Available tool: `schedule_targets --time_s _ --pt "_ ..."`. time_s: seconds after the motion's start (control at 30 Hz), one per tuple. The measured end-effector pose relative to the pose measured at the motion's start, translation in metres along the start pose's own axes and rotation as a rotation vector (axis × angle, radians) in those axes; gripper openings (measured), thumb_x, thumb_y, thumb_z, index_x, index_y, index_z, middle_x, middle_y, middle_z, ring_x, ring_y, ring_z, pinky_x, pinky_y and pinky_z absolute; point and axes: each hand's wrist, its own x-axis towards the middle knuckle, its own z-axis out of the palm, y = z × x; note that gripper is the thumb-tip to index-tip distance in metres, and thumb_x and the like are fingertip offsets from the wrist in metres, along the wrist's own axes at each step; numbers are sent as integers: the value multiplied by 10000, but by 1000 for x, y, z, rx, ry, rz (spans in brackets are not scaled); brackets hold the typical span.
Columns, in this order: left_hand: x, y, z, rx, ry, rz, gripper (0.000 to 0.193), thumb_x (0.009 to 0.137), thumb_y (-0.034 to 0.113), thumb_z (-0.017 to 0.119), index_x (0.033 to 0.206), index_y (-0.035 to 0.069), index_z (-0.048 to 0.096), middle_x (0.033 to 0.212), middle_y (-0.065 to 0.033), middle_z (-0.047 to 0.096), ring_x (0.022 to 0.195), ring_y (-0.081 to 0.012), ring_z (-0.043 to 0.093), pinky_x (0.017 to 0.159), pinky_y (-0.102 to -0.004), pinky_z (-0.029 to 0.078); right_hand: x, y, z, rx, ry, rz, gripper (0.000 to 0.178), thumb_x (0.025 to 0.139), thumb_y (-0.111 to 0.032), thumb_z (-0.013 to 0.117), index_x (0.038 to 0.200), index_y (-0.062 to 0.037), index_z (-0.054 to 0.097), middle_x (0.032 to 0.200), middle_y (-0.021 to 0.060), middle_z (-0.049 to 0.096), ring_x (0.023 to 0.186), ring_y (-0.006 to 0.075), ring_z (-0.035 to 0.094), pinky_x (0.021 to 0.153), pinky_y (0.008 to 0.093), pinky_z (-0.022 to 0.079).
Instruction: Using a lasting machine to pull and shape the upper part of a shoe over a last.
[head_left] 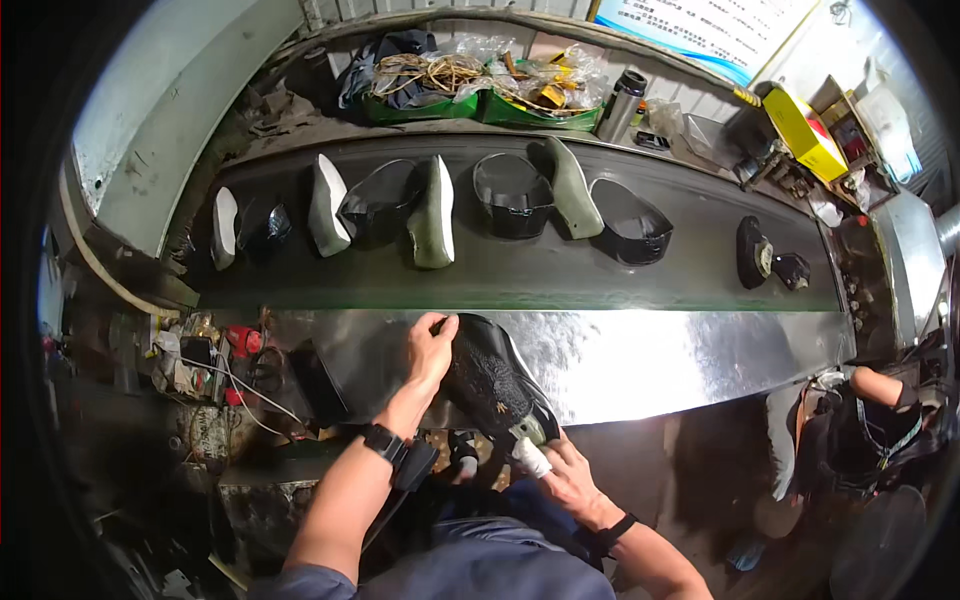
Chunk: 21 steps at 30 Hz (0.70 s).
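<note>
At the near edge of the shiny metal ledge [650, 360], the left hand [430, 350] is closed over the toe end of a black shoe upper [490, 380], while the right hand [570, 475] grips its lower end from beneath, one finger wrapped in white tape. Beyond the ledge, the dark conveyor belt [520, 270] carries a row of pale shoe lasts [433, 212] and black uppers [512, 195]. Farther back, green trays [470, 105] and a metal flask [620, 105] sit along the wall.

Dark conveyor belt [520, 275], shoe lasts [434, 212], black uppers [512, 195]
</note>
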Motion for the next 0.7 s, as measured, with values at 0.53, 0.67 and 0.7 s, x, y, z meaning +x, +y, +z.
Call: schedule_targets --time_s 0.53,0.67,0.7 --pt "8 25 31 626 -49 -131 819 740 529 785 1314 -5 547 1231 -315 607 1177 -456 597 1036 -509 468 26 41 39 225 75 70 913 785 -186 861 1509 37 351 1516 297 417 1394 484 435 1153 540 377" --pt "15 12 38 576 24 -162 727 722 450 780 1271 13 590 1216 -295 642 1176 -453 598 1028 -498 475 29 52 49 302 73 43 896 754 -200 867 1484 27 400 1502 287 439 1399 484 428 1162 542 364" --pt "16 9 37 527 49 -133 652 717 424 774 1210 20 638 1203 -279 666 1200 -462 585 1037 -498 472 29 53 52 395 80 108 894 727 -193 867 1472 26 423 1496 283 449 1408 470 424 1177 512 348"
